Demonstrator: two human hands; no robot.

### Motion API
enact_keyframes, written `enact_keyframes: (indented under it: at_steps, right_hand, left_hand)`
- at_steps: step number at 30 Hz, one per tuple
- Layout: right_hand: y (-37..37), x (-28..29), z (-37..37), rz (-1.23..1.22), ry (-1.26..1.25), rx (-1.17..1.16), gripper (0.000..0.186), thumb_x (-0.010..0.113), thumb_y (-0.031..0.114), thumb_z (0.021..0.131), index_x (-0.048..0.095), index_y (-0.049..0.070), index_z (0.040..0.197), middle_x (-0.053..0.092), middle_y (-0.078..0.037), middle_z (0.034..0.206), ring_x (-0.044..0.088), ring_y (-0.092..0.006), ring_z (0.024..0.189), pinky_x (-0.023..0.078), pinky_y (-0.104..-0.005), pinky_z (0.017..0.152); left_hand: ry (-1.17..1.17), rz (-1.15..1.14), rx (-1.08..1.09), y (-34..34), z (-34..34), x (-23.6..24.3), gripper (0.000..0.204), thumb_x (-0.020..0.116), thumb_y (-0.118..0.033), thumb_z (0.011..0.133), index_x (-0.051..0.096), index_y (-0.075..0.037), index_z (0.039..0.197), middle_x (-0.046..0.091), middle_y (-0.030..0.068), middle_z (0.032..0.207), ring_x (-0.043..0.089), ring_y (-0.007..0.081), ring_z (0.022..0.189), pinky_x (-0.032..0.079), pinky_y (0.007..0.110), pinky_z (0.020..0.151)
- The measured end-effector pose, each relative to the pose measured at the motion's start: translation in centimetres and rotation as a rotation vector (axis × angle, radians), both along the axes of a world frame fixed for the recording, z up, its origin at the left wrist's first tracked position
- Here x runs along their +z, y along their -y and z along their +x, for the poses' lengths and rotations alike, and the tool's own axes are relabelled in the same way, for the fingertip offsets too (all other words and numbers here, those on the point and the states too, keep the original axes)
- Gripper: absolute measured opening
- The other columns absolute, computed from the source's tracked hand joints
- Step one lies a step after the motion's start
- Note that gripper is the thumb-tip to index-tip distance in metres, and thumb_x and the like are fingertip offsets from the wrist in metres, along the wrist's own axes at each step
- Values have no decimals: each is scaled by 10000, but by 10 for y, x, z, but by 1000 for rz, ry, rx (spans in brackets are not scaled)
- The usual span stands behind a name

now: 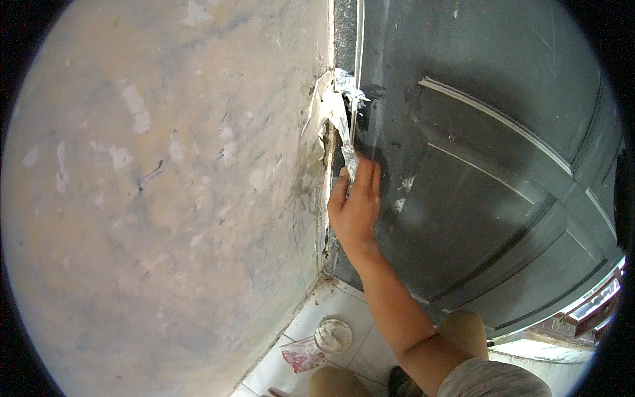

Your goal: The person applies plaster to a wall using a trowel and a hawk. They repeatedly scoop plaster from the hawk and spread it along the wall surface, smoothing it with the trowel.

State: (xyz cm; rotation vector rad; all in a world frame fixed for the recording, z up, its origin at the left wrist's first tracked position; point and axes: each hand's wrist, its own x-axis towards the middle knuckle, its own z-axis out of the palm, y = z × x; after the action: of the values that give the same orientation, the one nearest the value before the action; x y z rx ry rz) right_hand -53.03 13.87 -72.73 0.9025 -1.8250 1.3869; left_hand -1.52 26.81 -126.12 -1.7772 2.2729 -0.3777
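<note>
My right hand (358,198) reaches up to the corner where the wall meets a dark door. Its fingers are closed around the smeared handle of a putty knife (350,160). The blade points up against the door frame (346,40), with white filler (347,83) heaped around its tip. Beside the blade, the edge of the wall (198,218) is broken and ragged, with pale filler on it. I cannot make out the blade's exact edge under the filler. My left hand is out of view.
The dark panelled door (476,198) fills the right side. Below, on white floor tiles (360,321), stands a round tub of whitish paste (333,336) beside a crumpled red-and-clear plastic bag (304,356). My knees (463,331) show at the lower edge.
</note>
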Motion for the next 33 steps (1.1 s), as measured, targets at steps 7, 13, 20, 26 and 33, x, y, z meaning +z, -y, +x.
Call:
enact_keyframes:
  at_steps: [7, 13, 20, 26, 33]
  right_hand:
    - [30, 3, 32, 32, 151, -17, 705, 558, -122, 832, 336, -46, 1497, 451, -320, 1305, 490, -518, 1217, 416, -553, 1055]
    - [59, 0, 44, 99, 211, -117, 1011, 593, -158, 803, 115, 58, 1667, 368, -333, 1401, 390, -526, 1308, 335, -579, 1133]
    - [61, -1, 54, 112, 235, -33, 1061, 642, -141, 806, 67, 62, 1675, 378, -317, 1377, 415, -500, 1262, 343, -567, 1119]
    - [58, -17, 55, 240, 216, -33, 1052, 631, -145, 810, 49, 28, 1668, 397, -306, 1356, 464, -479, 1155, 393, -556, 1064]
    - [45, -45, 78, 251, 197, 67, 1029, 604, -153, 795, 77, 7, 1664, 414, -296, 1307, 478, -452, 1135, 419, -528, 1040]
  left_hand:
    - [0, 0, -1, 0, 3, -2, 1334, 339, -981, 621, 43, -160, 1630, 79, 310, 1606, 139, 586, 1400, 169, 791, 1079]
    - [4, -24, -7, -8, 0, -7, 1344, 341, -988, 619, 39, -161, 1633, 79, 312, 1611, 139, 589, 1407, 170, 792, 1080]
    - [10, -34, -13, -1, 0, -7, 1355, 342, -996, 616, 35, -161, 1638, 80, 314, 1618, 139, 591, 1416, 171, 794, 1082]
    - [19, -33, -27, 1, 2, -1, 1365, 344, -1003, 613, 31, -161, 1642, 80, 315, 1624, 139, 594, 1423, 172, 795, 1084]
    - [25, -35, -51, 1, -1, 3, 1377, 346, -1011, 610, 27, -162, 1646, 81, 317, 1630, 139, 596, 1432, 173, 797, 1086]
